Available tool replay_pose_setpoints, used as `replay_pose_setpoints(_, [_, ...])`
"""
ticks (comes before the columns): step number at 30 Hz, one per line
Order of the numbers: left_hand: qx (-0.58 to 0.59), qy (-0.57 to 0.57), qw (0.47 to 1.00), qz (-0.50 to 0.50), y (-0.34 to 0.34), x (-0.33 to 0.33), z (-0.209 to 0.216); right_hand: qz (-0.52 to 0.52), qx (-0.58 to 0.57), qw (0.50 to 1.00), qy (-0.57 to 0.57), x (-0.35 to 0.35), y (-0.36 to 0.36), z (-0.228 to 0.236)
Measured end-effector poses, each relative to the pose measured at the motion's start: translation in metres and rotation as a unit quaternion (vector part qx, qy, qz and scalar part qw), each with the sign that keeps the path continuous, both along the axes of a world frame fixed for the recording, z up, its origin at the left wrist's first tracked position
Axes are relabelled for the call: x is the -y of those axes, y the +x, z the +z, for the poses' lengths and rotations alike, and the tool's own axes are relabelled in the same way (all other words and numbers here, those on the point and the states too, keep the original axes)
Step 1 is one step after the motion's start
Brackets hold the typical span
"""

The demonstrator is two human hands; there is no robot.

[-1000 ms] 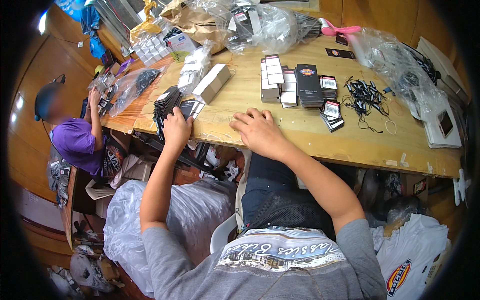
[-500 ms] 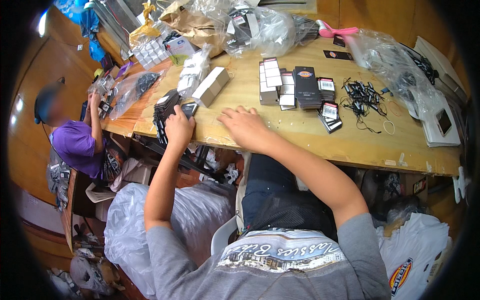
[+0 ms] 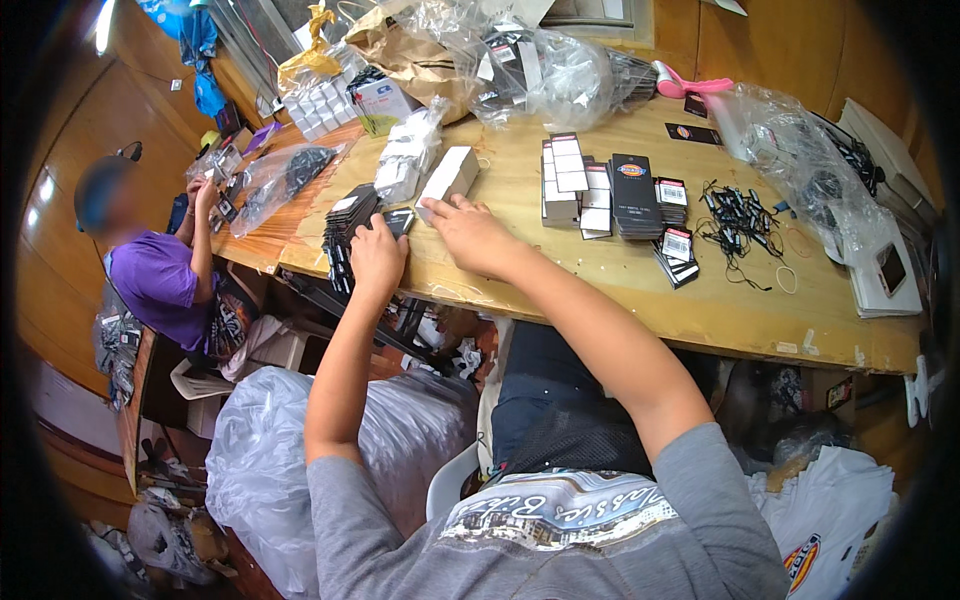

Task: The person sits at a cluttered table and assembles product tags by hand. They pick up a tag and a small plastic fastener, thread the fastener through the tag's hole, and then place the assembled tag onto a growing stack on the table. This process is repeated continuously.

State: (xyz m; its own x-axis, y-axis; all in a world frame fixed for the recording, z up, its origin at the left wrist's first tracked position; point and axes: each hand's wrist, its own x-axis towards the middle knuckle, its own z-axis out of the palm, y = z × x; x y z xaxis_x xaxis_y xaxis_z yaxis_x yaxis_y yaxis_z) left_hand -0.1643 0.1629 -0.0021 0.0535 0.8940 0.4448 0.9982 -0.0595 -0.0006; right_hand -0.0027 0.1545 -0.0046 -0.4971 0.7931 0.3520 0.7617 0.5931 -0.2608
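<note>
My left hand (image 3: pixel 379 258) rests at the near edge of the table, fingers bent down against a black hang tag (image 3: pixel 399 220); its grip is partly hidden. Just left of it stands a row of black tags (image 3: pixel 345 222) with dark cords hanging at the near side. My right hand (image 3: pixel 470 236) has its fingers closed on the near end of a long white block of stacked cards (image 3: pixel 452 174). Further right are stacks of white labels (image 3: pixel 566 165), a tall stack of black tags (image 3: pixel 634 190) and a tangled heap of black cords (image 3: pixel 738 222).
A clear plastic bag of white bundles (image 3: pixel 408 150) lies behind the block. Bags and a brown paper bag (image 3: pixel 405 50) crowd the back. At right are a phone (image 3: pixel 890 268) and clear bags (image 3: pixel 790 150). A person in purple (image 3: pixel 160 280) works at left.
My right hand has moved from the bare tabletop to the near end of the white block. My left hand has drawn its extended finger in beside the tags. The view has shifted slightly.
</note>
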Motion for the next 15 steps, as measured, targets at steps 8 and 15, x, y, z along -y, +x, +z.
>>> replay_pose_setpoints(8, [-0.007,-0.003,1.000,0.002,0.006,-0.007,0.005,-0.010,-0.023,0.998,0.055,0.006,0.016,-0.004])
replay_pose_setpoints(15, [-0.016,0.116,0.992,-0.049,0.009,0.000,0.016,-0.085,-0.003,0.988,0.127,0.020,0.018,0.001])
